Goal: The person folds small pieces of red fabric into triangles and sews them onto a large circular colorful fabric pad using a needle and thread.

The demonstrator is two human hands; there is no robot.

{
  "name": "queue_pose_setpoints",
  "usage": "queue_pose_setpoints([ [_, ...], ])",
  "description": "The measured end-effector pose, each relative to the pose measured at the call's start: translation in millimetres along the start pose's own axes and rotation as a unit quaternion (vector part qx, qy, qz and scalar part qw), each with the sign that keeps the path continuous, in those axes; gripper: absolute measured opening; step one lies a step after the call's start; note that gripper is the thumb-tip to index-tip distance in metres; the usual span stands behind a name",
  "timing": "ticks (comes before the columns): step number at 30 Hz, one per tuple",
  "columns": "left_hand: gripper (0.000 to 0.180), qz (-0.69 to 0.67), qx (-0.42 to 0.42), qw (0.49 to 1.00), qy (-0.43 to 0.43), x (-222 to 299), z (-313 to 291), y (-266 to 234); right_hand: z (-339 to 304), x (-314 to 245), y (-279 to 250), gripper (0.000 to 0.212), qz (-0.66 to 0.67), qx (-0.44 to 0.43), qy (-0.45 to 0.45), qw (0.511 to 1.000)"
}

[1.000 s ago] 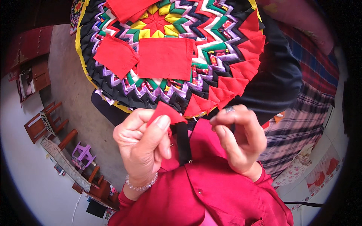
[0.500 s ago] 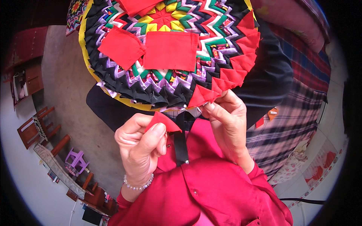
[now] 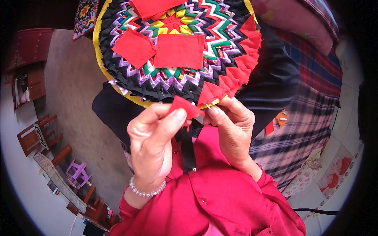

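Biggest thing from where I'm standing: plaid cloth (image 3: 291, 147), spread out on the person's right. Next, round patchwork (image 3: 173, 26), lying across the dark-clad lap: zigzag rings, black folds round most of the outer band, red folds along its right side, yellow edge. Purple stool (image 3: 78, 174) on the floor, well apart, off to the left. Left hand (image 3: 152, 135): grip narrow, thumb and forefinger pinching the folded red patch. Right hand (image 3: 233, 128): grip narrow, fingertips together at the near rim. Three loose red pieces on top: upper (image 3: 155, 7), middle (image 3: 179, 52), left (image 3: 134, 48). Folded red patch (image 3: 184, 106) sits at the near rim, beside the last red fold; can't tell if touching. Pale sliver (image 3: 209, 106) by right fingertips, too small to identify.
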State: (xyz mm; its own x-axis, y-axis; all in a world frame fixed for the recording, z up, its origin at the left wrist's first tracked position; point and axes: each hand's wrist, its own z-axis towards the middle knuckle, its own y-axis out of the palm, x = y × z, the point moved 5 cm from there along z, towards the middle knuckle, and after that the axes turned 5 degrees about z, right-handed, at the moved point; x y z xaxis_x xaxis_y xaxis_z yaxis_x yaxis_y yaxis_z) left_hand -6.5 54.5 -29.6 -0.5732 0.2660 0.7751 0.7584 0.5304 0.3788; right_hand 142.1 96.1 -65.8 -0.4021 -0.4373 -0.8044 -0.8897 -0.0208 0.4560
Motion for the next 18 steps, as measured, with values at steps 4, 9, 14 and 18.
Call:
queue_pose_setpoints([
  [4,0.009,0.006,0.024,0.999,0.031,-8.1,7.4,-2.3,0.9,-7.3,6.5,0.025,-0.022,0.002,-0.058,0.998],
  [9,0.008,0.001,0.027,0.999,0.037,-6.7,-4.5,-2.5,-0.3,-3.9,12.7,0.025,0.040,-0.040,-0.060,0.997],
  [14,0.008,-0.016,0.025,0.999,0.022,-8.5,-7.8,-8.2,-1.8,3.0,7.0,0.024,0.027,-0.073,-0.037,0.996],
  [18,0.008,-0.034,0.022,0.999,0.019,-11.6,-6.1,-6.2,1.2,0.7,-0.3,0.027,-0.020,-0.083,-0.031,0.996],
])
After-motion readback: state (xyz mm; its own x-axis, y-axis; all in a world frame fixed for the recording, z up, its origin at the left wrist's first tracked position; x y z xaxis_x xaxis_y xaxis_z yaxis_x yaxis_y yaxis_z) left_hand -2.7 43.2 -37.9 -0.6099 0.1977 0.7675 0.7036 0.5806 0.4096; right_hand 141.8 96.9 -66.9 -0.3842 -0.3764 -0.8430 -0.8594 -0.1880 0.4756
